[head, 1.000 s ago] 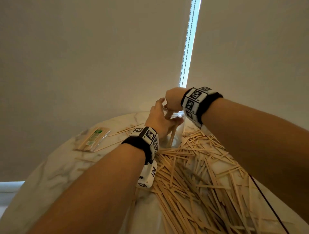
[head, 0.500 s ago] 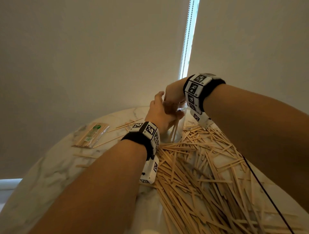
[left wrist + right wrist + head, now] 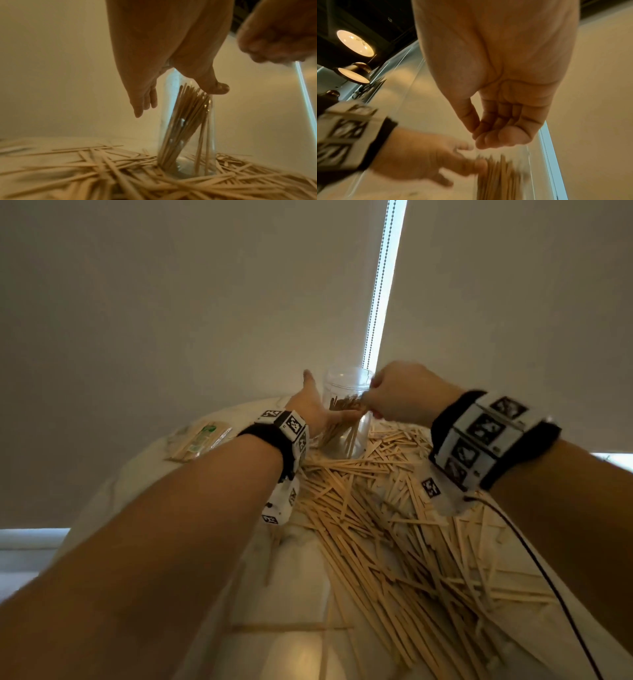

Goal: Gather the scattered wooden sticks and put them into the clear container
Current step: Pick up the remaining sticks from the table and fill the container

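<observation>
The clear container (image 3: 346,381) stands upright at the far side of the table and holds a leaning bunch of wooden sticks (image 3: 342,405). My left hand (image 3: 317,402) is beside it with the fingers (image 3: 142,106) straight and apart from its left wall, while the thumb lies across its front. My right hand (image 3: 371,402) hovers just right of the container's rim, with loosely curled fingers (image 3: 489,140) holding nothing. A big loose pile of sticks (image 3: 394,525) covers the table in front of the container (image 3: 187,135).
A round marble table (image 3: 154,525) carries everything. A wrapped pack of sticks (image 3: 197,440) lies at the far left. A black cable (image 3: 548,577) runs from my right wrist over the pile. Window blinds and a bead chain (image 3: 376,285) hang behind.
My right hand has left the container's mouth and moved right, with nothing in it. My left hand's fingers have straightened off the container, whose upper part now shows.
</observation>
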Demonstrator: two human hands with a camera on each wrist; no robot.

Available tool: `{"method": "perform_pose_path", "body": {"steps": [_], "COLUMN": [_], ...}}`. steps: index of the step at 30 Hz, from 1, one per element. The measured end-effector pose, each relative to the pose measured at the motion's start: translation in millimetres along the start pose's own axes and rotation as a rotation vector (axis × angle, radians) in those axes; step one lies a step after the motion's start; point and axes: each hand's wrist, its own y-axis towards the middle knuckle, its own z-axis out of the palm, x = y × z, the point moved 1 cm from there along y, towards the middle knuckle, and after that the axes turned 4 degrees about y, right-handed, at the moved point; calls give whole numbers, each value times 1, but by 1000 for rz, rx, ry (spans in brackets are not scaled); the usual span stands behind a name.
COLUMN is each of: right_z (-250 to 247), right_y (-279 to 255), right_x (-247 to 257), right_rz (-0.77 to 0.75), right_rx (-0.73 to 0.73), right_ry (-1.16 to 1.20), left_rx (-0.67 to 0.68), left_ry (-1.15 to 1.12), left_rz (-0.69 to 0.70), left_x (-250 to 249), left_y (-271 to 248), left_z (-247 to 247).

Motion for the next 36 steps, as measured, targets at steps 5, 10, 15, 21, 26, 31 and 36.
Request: {"method": "perform_pose_path", "body": {"steps": [5,10,15,21,26,31,36], "right_z": [68,102,102,108,107,104,91], "right_y": [-54,-62,-57,-62,-66,-64,-58], "right_x": [7,16,17,28,28,16,-4], "right_rz": [36,21,-10,-28,9,114,235], "right_rx": [367,503,467,429,357,317,250], "right_ry": [-137,-372,-268,-347,-303,-118,213], "left_rx": [1,87,379,542,534,397,14], "left_ry": [450,884,797,840,853,784,2], "left_rz": [-48,-255,-337,-283,-170,-158,-247], "left_x": [40,78,59,32,22,24,43], "left_y": [-43,-88,-157,-194,-202,-199,-160], "left_z": [-40,-64,-58,-29,-16,-8,-8]}}
